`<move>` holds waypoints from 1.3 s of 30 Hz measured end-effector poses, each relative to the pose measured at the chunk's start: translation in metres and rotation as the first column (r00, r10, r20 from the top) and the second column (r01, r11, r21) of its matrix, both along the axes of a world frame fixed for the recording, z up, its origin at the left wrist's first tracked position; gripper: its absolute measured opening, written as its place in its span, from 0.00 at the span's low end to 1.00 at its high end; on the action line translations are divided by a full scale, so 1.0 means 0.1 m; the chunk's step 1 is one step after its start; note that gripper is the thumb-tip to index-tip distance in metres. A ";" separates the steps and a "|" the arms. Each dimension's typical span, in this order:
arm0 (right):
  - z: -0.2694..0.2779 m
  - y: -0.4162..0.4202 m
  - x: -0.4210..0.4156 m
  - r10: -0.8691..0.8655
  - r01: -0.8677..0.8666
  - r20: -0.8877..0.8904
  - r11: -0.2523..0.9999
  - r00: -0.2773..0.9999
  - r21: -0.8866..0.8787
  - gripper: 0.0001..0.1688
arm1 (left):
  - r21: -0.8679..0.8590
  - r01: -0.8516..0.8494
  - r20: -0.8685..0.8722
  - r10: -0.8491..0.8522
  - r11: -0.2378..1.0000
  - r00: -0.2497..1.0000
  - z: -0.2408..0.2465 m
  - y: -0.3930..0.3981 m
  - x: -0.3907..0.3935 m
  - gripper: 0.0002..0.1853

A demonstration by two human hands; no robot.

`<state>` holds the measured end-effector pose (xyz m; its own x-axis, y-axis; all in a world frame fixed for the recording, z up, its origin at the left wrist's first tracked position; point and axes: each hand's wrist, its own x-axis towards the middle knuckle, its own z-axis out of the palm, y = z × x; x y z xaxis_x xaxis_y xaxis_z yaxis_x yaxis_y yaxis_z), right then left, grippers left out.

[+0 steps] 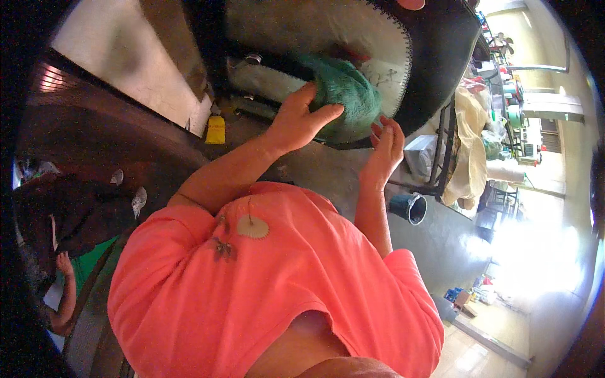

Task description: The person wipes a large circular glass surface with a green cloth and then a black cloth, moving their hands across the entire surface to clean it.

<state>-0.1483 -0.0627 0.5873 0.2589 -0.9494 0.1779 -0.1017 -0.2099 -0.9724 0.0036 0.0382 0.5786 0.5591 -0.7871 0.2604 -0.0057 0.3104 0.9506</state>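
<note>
A piece of green knit-like fabric [350,90] hangs bunched at the front of a large dark machine [437,56]. My left hand [300,118] grips its left side, with the thumb lying over the cloth and some fingers hidden behind it. At the lower right edge of the fabric, the curled fingertips of my right hand [385,149] pinch the cloth. A curved row of small black teeth [407,61] edges the machine's pale, worn inner surface [321,23]. Part of that surface lies behind the fabric.
A yellow packet [215,130] hangs left of the machine. A dark bucket [408,208] stands on the floor at right, near a metal-framed table with beige cloth [465,146] and a white package [421,153]. At far left, another person's arm [66,293] shows beside dark material.
</note>
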 end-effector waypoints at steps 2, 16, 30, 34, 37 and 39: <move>0.04 -0.02 -0.08 0.210 -0.209 -0.070 0.978 0.975 0.013 0.18 | -0.101 -0.249 0.498 0.265 0.963 0.826 0.01 -0.09 0.02 0.09; -0.24 -0.12 -0.01 0.523 -0.460 -0.218 0.842 0.824 0.283 0.33 | -0.147 -0.287 0.698 0.304 0.947 0.648 0.43 -0.50 -0.44 0.12; -0.23 -0.23 -0.18 0.225 -0.769 0.871 0.596 0.436 0.231 0.35 | -0.093 -0.192 0.749 0.196 0.977 0.633 0.33 -0.22 -0.36 0.21; -0.21 -0.32 -0.22 0.164 -0.796 0.888 0.534 0.429 0.285 0.33 | 0.130 -0.179 0.736 0.026 0.975 0.676 0.04 -0.29 -0.25 0.26; -0.18 -0.44 -0.24 0.285 -0.830 0.858 0.499 0.428 0.248 0.34 | 0.298 -0.123 0.678 -0.119 0.947 0.725 0.03 -0.34 -0.25 0.23; -0.05 -0.55 -0.22 0.512 -0.842 0.713 0.498 0.480 0.209 0.33 | 0.407 -0.096 0.676 -0.229 0.908 0.700 0.08 -0.38 -0.22 0.20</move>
